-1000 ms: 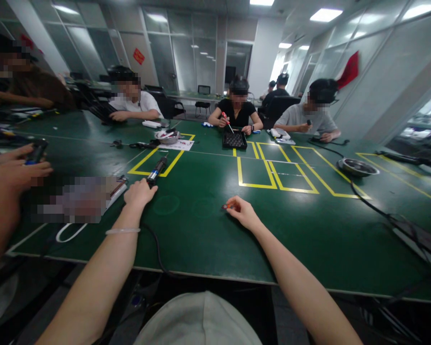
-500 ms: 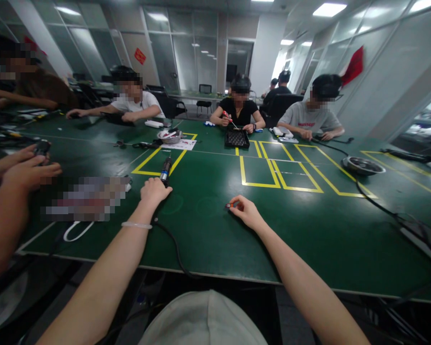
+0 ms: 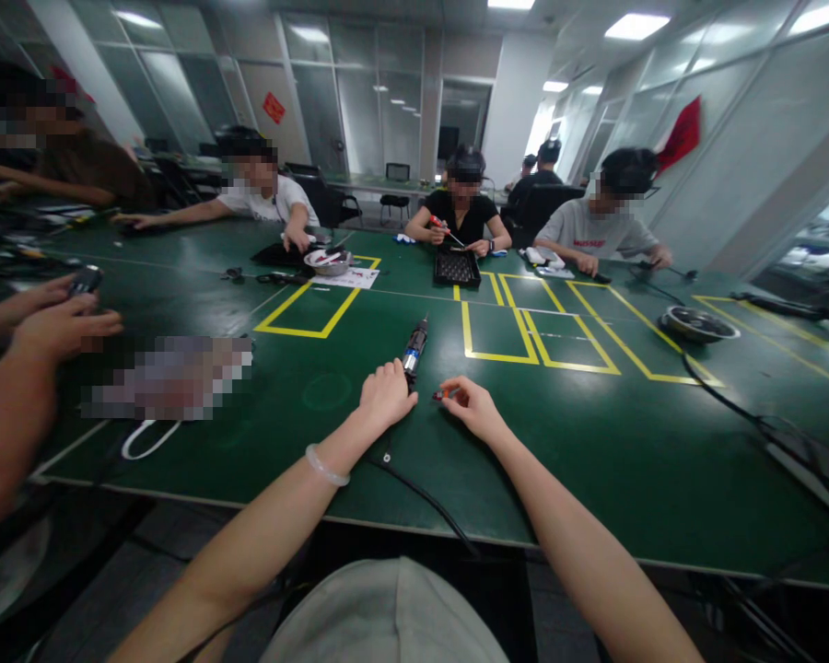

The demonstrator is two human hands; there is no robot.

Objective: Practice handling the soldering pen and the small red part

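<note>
Inside table edge (image 3: 401, 528), probable screwdriver (image 3: 415, 346) in hand (image 3: 388, 396)

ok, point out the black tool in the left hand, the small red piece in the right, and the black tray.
Black tool (image 3: 415, 350), head view: middle of its barrel.
Small red piece (image 3: 437, 396), head view: its exposed end.
Black tray (image 3: 457, 283), head view: near wall.

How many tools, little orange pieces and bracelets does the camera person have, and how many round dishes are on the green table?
Tool in left hand: 1
Little orange piece in right hand: looks like 1
Bracelet: 1
Round dishes: 2
Total: 5
</note>
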